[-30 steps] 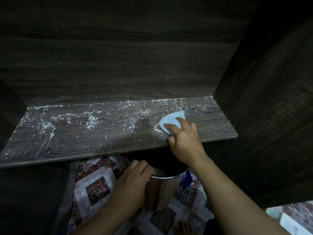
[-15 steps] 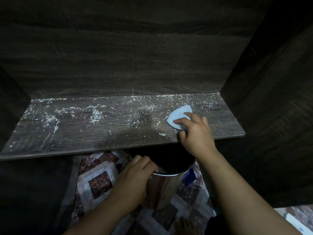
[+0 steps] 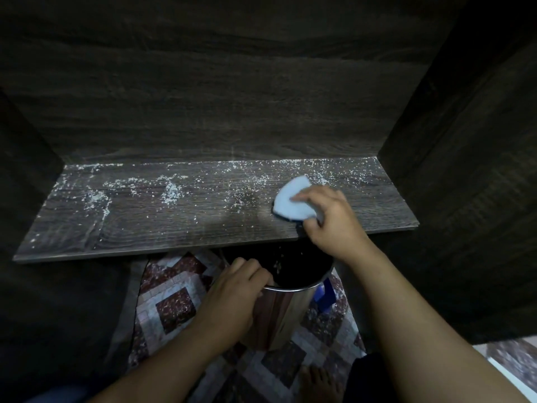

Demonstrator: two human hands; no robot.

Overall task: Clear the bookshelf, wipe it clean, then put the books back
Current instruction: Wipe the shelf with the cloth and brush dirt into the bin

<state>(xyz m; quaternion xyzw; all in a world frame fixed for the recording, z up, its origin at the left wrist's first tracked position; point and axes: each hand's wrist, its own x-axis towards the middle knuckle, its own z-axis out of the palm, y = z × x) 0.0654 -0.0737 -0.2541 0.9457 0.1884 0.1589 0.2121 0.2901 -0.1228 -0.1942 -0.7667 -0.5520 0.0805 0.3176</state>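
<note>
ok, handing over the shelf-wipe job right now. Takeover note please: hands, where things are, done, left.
Right hand grips the pale blue wiping pad, pressed on the dark wood shelf board towards its right end.
Left hand grips the rim of the shiny steel bin, held just below the board's front edge; a few crumbs are dropping in.
Done: shelf cleared, no books in view.
Left: white crumbs cover the middle, left and back strip. Sweep them into the bin, then put the books back.

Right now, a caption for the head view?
Right hand wipes crumb-strewn shelf with pale cloth; left hand holds metal bin below.
</note>
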